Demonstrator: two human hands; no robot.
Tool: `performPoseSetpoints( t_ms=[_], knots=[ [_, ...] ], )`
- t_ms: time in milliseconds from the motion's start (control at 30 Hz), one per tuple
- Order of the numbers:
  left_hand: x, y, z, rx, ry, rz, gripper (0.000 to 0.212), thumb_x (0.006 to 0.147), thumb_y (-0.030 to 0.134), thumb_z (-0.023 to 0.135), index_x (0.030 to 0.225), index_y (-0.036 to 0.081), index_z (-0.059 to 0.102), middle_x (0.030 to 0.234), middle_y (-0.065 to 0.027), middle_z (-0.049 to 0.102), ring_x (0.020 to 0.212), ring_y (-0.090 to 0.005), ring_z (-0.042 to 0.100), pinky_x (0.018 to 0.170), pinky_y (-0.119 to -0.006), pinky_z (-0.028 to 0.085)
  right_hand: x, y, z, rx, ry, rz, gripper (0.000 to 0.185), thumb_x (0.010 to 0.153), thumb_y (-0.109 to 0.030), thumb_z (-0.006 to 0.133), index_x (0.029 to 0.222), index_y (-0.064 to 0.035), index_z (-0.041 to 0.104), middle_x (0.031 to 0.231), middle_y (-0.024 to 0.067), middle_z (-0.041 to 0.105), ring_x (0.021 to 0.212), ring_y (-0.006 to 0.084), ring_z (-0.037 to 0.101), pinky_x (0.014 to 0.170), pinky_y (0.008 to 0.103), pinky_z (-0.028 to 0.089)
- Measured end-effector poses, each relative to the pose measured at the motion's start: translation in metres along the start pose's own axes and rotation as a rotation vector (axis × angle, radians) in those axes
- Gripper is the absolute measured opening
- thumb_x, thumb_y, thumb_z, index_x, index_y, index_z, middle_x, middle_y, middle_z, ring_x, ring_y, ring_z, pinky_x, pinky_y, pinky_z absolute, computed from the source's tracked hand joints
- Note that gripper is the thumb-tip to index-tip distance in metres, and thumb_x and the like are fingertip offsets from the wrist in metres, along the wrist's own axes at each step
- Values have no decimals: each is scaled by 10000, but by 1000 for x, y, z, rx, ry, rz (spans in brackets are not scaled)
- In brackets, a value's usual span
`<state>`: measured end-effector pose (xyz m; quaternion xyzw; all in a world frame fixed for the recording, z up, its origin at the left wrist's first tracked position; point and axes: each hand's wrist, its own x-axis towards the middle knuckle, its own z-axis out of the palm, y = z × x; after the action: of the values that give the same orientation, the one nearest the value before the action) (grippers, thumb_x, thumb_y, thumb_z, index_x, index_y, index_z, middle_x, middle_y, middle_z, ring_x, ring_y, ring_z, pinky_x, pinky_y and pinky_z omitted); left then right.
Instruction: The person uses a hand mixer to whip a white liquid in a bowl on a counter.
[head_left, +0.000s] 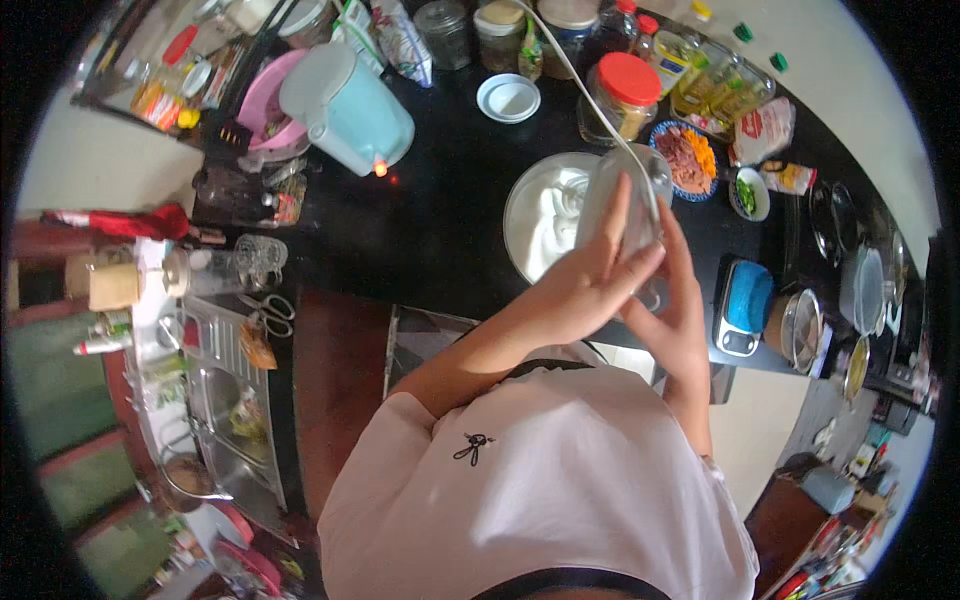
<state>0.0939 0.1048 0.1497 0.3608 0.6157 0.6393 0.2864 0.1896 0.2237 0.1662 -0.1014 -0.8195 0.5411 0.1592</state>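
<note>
A glass bowl holding glossy white whipped foam stands on the dark counter before me. Over its right side, a pale hand mixer is tilted and blurred, and a white cord trails up from it. My left hand is wrapped around the mixer body, fingers on top and thumb pointing right. Close against the mixer's right side, my right hand has its fingers stretched upward and its thumb apart. Whether this hand grips anything is hard to see. The beaters are mostly hidden.
A blue-patterned plate of chopped food and a small bowl of greens stand right. Nearer are a kitchen scale and a blue pitcher at left. Jars and oil bottles line the back. A sink lies left.
</note>
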Motion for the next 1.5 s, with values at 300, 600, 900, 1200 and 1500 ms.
performPoseSetpoints(
  t_ms=[300, 600, 900, 1200, 1500],
  knots=[
    [-26, -12, -24, 84, 38, -43, 561, 953, 214, 552, 1438, 71, 309, 921, -118, 659, 792, -128, 638, 699, -251, 491, 15, 17, -3, 140, 45, 86, 645, 756, 80, 580, 1378, 16, 420, 1204, 138, 587, 1079, 162, 557, 921, 270, 429],
    [-33, -142, -46, 305, 682, -300, 435, 904, 127, 453, 1320, 0, 467, 1236, -244, 554, 1169, -370, 525, 989, -421, 398, 44, 9, -29, -259, 53, 90, 545, 781, -77, 738, 1277, 16, 532, 991, 131, 675, 875, 103, 581, 788, 264, 490],
    [-37, -155, -93, -104, 833, -243, 329, 946, 58, 442, 1243, -27, 554, 1168, -143, 631, 1057, -179, 593, 928, -301, 438, 42, 4, -33, -21, -229, 211, 579, 772, -142, 744, 1269, 58, 524, 1059, 115, 647, 964, 127, 571, 867, 268, 449],
    [-39, -153, -91, -158, 913, -231, 315, 967, 72, 427, 1234, -35, 556, 1151, -123, 631, 1036, -161, 582, 919, -284, 428, 52, 25, 21, 51, 49, 143, 532, 840, -143, 707, 1288, 59, 504, 1126, 117, 635, 995, 126, 577, 874, 267, 459],
    [-34, -145, -87, -220, 938, -248, 323, 969, 76, 415, 1235, -46, 550, 1169, -121, 621, 1057, -167, 577, 934, -297, 427, 45, 6, 5, -1, -151, 193, 538, 811, -146, 723, 1274, 53, 532, 1065, 111, 655, 947, 112, 579, 855, 245, 449]
  ],
)
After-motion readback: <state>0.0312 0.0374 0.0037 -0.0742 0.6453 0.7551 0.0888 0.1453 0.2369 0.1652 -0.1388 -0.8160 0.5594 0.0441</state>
